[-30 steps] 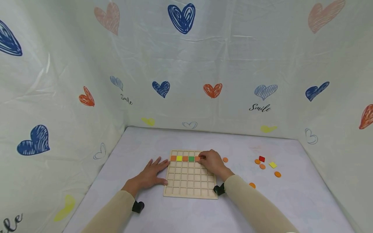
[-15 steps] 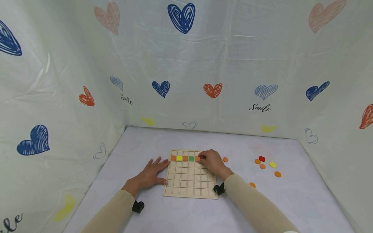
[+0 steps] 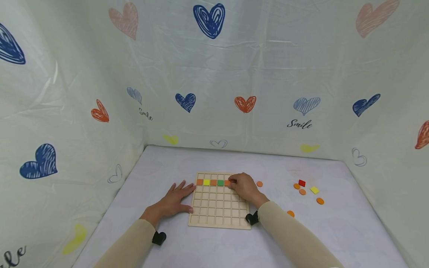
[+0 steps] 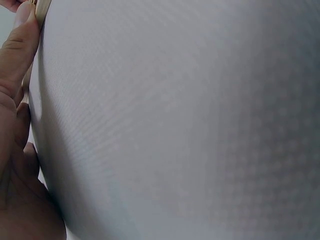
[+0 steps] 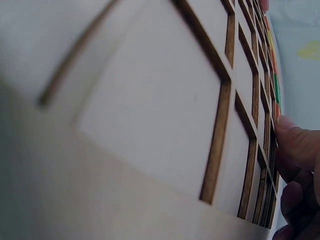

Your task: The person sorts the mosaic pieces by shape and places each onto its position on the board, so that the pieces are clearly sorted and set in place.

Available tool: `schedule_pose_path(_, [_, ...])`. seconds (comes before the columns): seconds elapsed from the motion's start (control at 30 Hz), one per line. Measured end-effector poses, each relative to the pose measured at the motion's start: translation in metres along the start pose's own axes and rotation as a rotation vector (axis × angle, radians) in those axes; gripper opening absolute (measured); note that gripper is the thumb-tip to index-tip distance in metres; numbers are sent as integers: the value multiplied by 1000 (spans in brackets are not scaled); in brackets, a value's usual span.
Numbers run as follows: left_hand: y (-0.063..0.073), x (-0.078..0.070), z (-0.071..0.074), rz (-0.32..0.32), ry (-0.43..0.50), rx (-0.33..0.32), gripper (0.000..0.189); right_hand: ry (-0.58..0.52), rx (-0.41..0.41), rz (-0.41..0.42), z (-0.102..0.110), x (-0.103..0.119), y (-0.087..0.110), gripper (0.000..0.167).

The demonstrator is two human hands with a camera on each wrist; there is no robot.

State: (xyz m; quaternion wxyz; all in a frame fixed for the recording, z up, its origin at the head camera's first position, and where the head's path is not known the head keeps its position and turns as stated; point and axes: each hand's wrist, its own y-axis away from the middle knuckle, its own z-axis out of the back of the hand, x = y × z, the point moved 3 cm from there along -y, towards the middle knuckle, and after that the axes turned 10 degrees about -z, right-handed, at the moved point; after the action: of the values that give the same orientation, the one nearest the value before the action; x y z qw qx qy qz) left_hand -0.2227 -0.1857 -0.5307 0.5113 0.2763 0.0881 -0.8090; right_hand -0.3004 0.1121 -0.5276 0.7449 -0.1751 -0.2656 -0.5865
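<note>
Orange square (image 3: 226,182) lies fifth in a coloured row on the pale wooden board (image 3: 219,212), against the curled fingers of the right hand (image 3: 246,187); whether they pinch it, I cannot tell. Neither hand has visibly shifted over the last second, which suggests careful seating. Left hand (image 3: 171,201), fingers spread, touches the board's edge. Brown-walled square recesses; flat, round orange discs (image 3: 320,201) on the table (image 3: 187,249)

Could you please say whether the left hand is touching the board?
Touching: in the left wrist view, the left hand has its thumb against the board.
</note>
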Motion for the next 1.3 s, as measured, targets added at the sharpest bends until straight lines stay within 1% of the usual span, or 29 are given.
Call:
schedule_pose_path(0.23, [0, 1, -1, -12, -2, -13, 96, -8, -17, 15, 0, 0, 0, 29])
schedule_pose_path(0.47, [-1, 0, -1, -13, 1, -15, 96, -46, -26, 3, -1, -1, 2, 28])
schedule_pose_path(0.57, [-1, 1, -1, -9, -5, -10, 96, -49, -45, 15, -1, -1, 2, 28])
schedule_pose_path(0.7, [0, 0, -1, -6, -12, -6, 96, -61, -74, 9, 0, -2, 4, 27])
schedule_pose_path(0.77, [1, -1, -1, -6, -8, -7, 96, -73, -84, -1, 3, -3, 6, 27])
schedule_pose_path(1.0, [0, -1, -1, -19, -6, -14, 96, -200, -108, -16, 16, -10, 16, 32])
schedule_pose_path(1.07, [0, -1, -1, -20, -8, -16, 96, -209, -129, -8, 20, -12, 20, 32])
schedule_pose_path(1.2, [0, -1, -1, -23, -12, -16, 97, -190, -190, 10, 30, -19, 24, 32])
schedule_pose_path(1.3, [0, -1, -1, -19, -12, -11, 97, -178, -223, 8, 39, -26, 28, 31])
